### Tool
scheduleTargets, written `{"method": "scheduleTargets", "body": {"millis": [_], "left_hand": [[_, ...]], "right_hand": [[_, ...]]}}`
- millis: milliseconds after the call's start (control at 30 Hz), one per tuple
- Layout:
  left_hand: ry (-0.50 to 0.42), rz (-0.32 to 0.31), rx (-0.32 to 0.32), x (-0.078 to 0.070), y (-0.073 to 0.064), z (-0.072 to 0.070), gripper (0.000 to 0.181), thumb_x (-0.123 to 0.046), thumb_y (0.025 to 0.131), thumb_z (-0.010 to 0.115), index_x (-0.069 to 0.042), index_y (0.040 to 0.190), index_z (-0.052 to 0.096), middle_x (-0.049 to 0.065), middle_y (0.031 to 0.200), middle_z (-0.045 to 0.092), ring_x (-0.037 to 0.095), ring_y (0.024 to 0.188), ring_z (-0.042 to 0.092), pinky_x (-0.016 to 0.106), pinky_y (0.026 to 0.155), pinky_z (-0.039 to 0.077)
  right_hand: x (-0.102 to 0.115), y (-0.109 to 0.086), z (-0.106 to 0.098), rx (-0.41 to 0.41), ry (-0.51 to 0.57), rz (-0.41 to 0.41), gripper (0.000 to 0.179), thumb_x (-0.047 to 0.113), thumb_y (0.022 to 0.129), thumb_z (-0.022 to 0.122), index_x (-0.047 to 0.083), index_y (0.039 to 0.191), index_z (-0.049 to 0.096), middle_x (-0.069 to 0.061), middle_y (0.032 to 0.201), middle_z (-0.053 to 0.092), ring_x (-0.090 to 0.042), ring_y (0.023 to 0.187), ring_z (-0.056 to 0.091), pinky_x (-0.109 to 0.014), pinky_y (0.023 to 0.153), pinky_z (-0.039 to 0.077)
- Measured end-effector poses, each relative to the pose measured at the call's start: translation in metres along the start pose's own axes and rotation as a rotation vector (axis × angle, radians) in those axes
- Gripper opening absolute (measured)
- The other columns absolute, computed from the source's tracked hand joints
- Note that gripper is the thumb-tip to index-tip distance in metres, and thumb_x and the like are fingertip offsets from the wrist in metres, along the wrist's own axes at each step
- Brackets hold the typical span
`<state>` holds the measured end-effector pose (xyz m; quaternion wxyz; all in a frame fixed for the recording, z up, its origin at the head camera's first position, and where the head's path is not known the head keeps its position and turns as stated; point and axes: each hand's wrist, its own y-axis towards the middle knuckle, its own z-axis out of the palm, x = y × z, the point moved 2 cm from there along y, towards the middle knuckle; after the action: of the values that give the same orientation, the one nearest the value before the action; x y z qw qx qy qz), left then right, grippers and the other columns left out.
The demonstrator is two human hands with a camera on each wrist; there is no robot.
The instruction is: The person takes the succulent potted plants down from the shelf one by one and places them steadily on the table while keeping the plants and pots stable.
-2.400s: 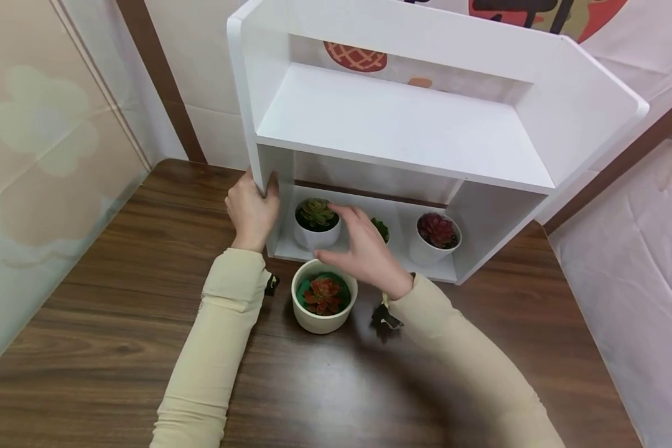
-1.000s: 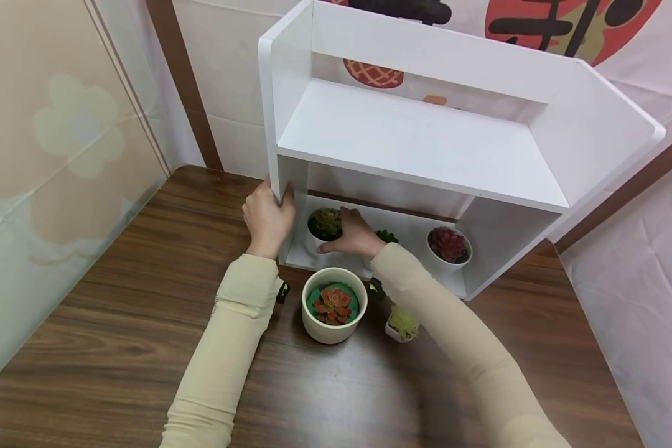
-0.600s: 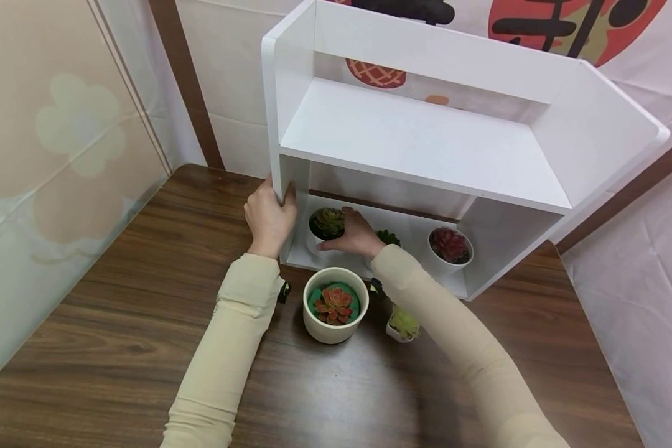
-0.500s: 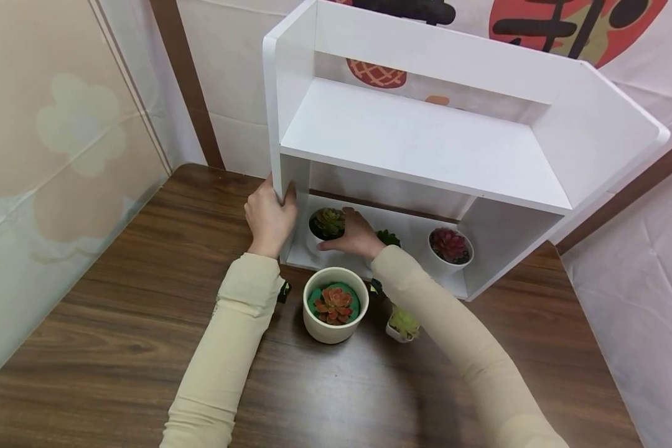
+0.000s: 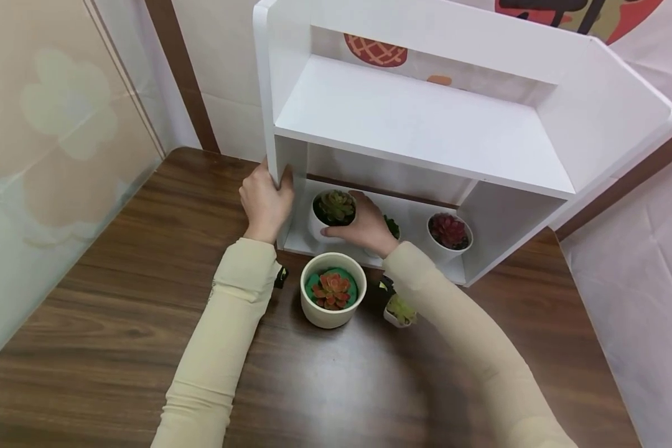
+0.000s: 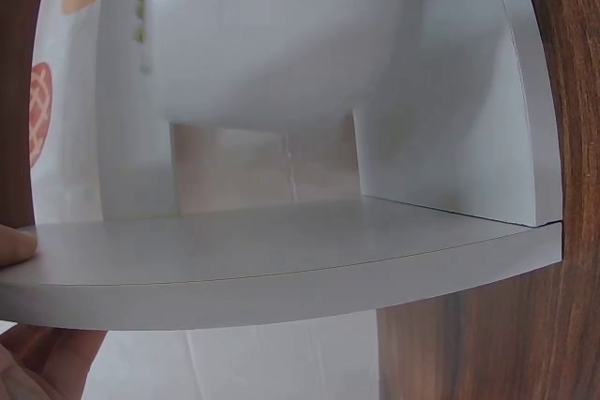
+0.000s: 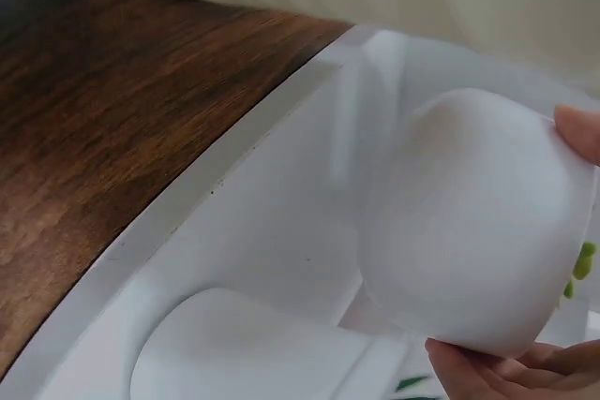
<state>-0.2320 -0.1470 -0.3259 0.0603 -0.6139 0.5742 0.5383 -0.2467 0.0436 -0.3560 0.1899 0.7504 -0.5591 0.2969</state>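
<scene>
One wood-grain surface (image 5: 145, 298) reaches into a corner of printed cloth walls (image 5: 67, 112), with a pale flower at left and red-and-black motifs behind. On it, near the back, stands a white two-tier shelf (image 5: 420, 112).

Half a second ago the green succulent in its white pot (image 5: 336, 210) sat at the left end of the lower board (image 5: 411, 214); now it appears raised off that board and a little nearer the middle, gripped between the thumb and fingers (image 7: 469, 367) of the right hand (image 5: 369, 221). The left hand (image 5: 266, 202) still clasps the front edge of the left side panel (image 5: 291, 68).

Behind the right hand, a darker green plant (image 5: 392, 225) is partly hidden. A wine-red succulent (image 5: 449, 230) stands at the lower board's right end. Just in front of the shelf, a cream pot (image 5: 328, 318) with an orange-red succulent blocks the near side; right of it sits a small yellow-green succulent (image 5: 402, 309), close under the right sleeve (image 5: 453, 311).
</scene>
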Motion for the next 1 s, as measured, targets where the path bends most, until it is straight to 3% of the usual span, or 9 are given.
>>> {"method": "scheduleTargets", "body": {"millis": [300, 733, 1000], "left_hand": [[0.007, -0.021, -0.004, 0.002, 0.001, -0.003, 0.029, -0.020, 0.089, 0.061, 0.004, 0.104, 0.066, 0.023, 0.100, 0.071, 0.043, 0.091, 0.067, 0.057, 0.075, 0.048], [0.016, -0.053, 0.025, 0.009, 0.001, -0.008, 0.032, -0.023, 0.090, 0.061, 0.004, 0.106, 0.066, 0.024, 0.102, 0.070, 0.044, 0.093, 0.066, 0.057, 0.078, 0.047], [0.021, -0.060, 0.027, 0.012, 0.002, -0.014, 0.032, -0.023, 0.090, 0.061, 0.004, 0.106, 0.065, 0.025, 0.103, 0.070, 0.045, 0.095, 0.066, 0.057, 0.081, 0.046]], "right_hand": [[0.002, -0.025, -0.027, -0.137, 0.096, -0.064, 0.086, 0.039, 0.071, 0.081, 0.012, 0.142, 0.041, -0.008, 0.137, 0.051, -0.024, 0.125, 0.050, -0.042, 0.102, 0.041], [0.002, -0.077, -0.064, -0.206, 0.035, -0.013, 0.096, 0.042, 0.070, 0.082, 0.014, 0.147, 0.034, -0.008, 0.142, 0.047, -0.027, 0.129, 0.047, -0.047, 0.103, 0.039], [-0.010, -0.113, -0.080, -0.268, 0.044, 0.016, 0.092, 0.039, 0.066, 0.085, 0.018, 0.143, 0.039, -0.004, 0.136, 0.052, -0.024, 0.122, 0.050, -0.047, 0.099, 0.040]]}}
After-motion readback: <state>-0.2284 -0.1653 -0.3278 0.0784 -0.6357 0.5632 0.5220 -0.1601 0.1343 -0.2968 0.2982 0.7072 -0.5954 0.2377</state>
